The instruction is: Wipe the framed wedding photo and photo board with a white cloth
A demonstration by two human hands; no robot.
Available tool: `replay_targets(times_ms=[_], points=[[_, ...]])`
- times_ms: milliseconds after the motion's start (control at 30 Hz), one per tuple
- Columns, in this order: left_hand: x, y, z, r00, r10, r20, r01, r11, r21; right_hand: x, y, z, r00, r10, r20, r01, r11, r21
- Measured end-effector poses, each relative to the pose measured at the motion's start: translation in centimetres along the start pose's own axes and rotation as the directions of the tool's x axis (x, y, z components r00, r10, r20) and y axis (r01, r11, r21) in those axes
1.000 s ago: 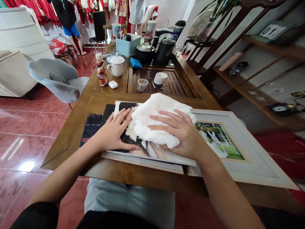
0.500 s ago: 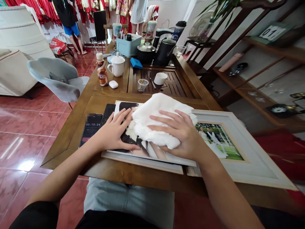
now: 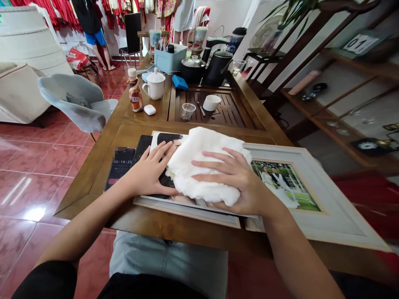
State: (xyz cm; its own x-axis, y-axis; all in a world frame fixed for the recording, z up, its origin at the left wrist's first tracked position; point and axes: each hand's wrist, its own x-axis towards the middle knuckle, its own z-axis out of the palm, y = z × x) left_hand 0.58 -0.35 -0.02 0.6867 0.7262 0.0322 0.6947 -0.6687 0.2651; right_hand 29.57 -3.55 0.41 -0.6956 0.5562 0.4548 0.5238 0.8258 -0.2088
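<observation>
My right hand (image 3: pixel 238 180) holds a bunched white cloth (image 3: pixel 199 153) against a large photo print (image 3: pixel 187 200), its fingers lying over the cloth's top. The cloth covers most of the print. My left hand (image 3: pixel 152 172) rests flat on the print's left side, fingers apart, near the cloth's edge. Dark areas of the print show around that hand. Beneath the print lies a light-framed panel (image 3: pixel 187 212). A framed wedding photo (image 3: pixel 279 185) with a wide white mat lies partly under my right forearm.
A phone (image 3: pixel 120 166) running a timer lies left of the print. Farther back stand a coffee bottle (image 3: pixel 135 91), a lidded white mug (image 3: pixel 155 85), an earbud case (image 3: pixel 150 109), a small plastic cup (image 3: pixel 188 111) and a white cup (image 3: pixel 212 102). Two people stand in the background.
My right hand has slid the cloth slightly left and toward me, covering more of the print's pale crumpled patch. My left hand stays in nearly the same place.
</observation>
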Motion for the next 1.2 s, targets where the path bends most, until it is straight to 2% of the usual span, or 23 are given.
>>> replay_targets(times_ms=[67, 233, 433, 600, 700, 967, 1200], points=[[0.00, -0.02, 0.02, 1.000, 0.003, -0.002, -0.003, 1.000, -0.003, 0.03, 0.00, -0.02, 1.000, -0.009, 0.006, 0.009, 1.000, 0.011], [-0.03, 0.16, -0.11, 1.000, -0.005, -0.012, 0.005, 1.000, 0.001, -0.10, 0.13, 0.09, 0.991, 0.114, -0.063, -0.119, 0.989, -0.083], [-0.01, 0.01, -0.02, 1.000, 0.004, -0.003, -0.004, 1.000, -0.001, 0.02, -0.06, 0.01, 1.000, -0.008, -0.008, 0.008, 1.000, 0.015], [-0.02, 0.16, -0.15, 1.000, -0.006, -0.009, 0.006, 1.000, -0.008, -0.10, 0.16, 0.16, 0.992, 0.113, -0.054, -0.117, 0.990, -0.082], [-0.04, 0.22, -0.15, 1.000, -0.002, -0.015, 0.002, 1.000, -0.008, -0.09, 0.19, 0.24, 0.989, 0.135, -0.061, -0.141, 0.985, -0.103], [-0.05, 0.34, -0.28, 1.000, -0.011, -0.009, 0.011, 1.000, -0.009, -0.05, 0.06, 0.13, 0.991, 0.124, -0.058, -0.129, 0.988, -0.085], [0.00, 0.16, -0.10, 1.000, -0.011, 0.002, 0.011, 1.000, -0.006, -0.02, 0.12, -0.04, 1.000, -0.013, -0.010, 0.013, 0.999, 0.036]])
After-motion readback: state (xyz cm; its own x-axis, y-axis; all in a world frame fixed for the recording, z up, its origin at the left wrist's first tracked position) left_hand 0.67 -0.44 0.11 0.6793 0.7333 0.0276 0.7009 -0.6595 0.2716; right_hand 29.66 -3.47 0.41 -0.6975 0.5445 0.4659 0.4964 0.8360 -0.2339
